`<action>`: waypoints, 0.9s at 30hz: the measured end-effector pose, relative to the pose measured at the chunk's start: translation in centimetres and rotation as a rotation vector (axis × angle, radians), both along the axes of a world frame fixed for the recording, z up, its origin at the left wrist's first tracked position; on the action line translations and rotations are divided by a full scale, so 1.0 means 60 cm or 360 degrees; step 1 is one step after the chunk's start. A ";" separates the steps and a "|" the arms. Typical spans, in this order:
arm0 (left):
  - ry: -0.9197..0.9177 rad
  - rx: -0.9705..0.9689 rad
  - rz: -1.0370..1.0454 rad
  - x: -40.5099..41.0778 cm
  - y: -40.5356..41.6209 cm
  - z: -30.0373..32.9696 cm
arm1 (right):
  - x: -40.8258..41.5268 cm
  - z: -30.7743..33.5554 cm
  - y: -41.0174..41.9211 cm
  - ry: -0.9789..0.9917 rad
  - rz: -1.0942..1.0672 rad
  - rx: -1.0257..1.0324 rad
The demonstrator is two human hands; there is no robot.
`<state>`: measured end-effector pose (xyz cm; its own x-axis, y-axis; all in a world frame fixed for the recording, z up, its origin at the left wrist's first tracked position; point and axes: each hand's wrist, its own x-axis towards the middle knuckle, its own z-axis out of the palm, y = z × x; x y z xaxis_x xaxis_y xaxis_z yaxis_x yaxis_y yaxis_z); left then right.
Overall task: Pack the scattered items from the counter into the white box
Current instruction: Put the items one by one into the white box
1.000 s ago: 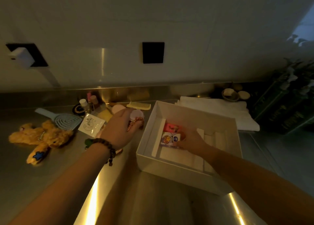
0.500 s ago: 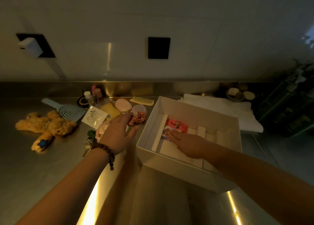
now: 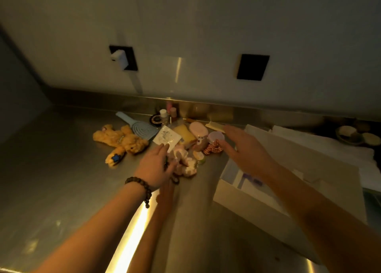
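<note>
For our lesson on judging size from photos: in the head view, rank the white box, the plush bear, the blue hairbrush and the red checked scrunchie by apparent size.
1. white box
2. plush bear
3. blue hairbrush, lying slightly farther back, so possibly understated
4. red checked scrunchie

The brushed steel counter (image 3: 61,190) looks smooth and glossy, catching a bright streak of light just beside the matt white cardboard box (image 3: 243,198). Left of the box lie a shaggy orange plush toy (image 3: 121,140), a smooth pale-blue plastic hairbrush (image 3: 142,128) and a crinkled red-and-white cloth scrunchie (image 3: 213,149). Behind the box sits a soft folded white cloth (image 3: 338,147).
</note>
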<state>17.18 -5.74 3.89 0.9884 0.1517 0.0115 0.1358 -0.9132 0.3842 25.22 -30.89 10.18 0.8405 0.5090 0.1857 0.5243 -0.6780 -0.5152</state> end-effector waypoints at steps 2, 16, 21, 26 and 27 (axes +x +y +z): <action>-0.0004 0.0027 0.0025 -0.008 0.051 -0.005 | -0.005 -0.009 0.059 -0.0016 0.0111 -0.0053; 0.0047 -0.0012 -0.0376 -0.005 0.253 -0.053 | -0.048 -0.178 0.296 0.0291 -0.0373 -0.0405; 0.0006 -0.0190 -0.0591 0.028 0.240 -0.042 | -0.058 -0.122 0.310 0.0633 -0.0498 0.0313; 0.0031 -0.0626 -0.0775 0.074 0.208 -0.015 | -0.054 -0.092 0.336 0.0846 -0.0340 0.0814; 0.0045 -0.0710 -0.0786 0.081 0.204 -0.012 | -0.049 -0.094 0.337 0.0880 -0.0353 0.0892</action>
